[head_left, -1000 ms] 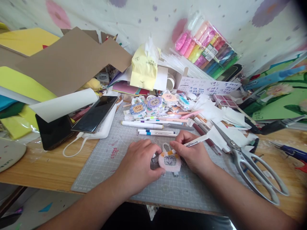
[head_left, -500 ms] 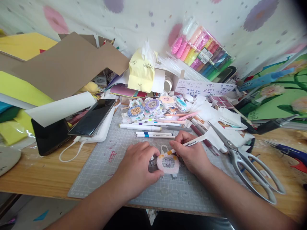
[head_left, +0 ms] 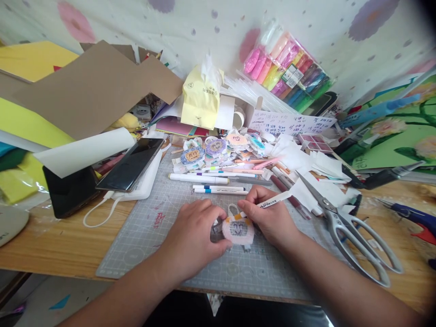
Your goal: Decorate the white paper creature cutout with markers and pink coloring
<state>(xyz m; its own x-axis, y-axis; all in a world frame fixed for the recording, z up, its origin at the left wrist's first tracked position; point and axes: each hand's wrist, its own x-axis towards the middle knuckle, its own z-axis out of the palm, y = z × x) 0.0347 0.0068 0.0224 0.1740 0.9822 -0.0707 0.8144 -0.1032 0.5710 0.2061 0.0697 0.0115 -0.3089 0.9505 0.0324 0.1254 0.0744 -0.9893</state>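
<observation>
Between my hands is a small pale pink craft piece (head_left: 245, 237) with a grey centre, a drawn smiling face and a white loop on top. My left hand (head_left: 195, 236) pinches its left edge between thumb and fingers. My right hand (head_left: 272, 220) grips a white marker pen (head_left: 276, 199) like a writing tool, with its orange tip end at the piece's top edge. Orange colour shows along that edge; the exact contact is too small to tell. Both hands are low over the grey cutting mat (head_left: 136, 245).
Several capped markers (head_left: 220, 190) lie beyond my hands, with similar face pieces (head_left: 192, 156) piled behind. Large scissors (head_left: 335, 218) lie open at right, near pliers (head_left: 408, 215). A phone (head_left: 131, 163) rests on a white power bank at left. A yellow tissue pack (head_left: 200, 100) stands behind.
The marker's tip has shifted slightly along the piece's top edge, and my right hand has moved a little with it. My left hand keeps its hold.
</observation>
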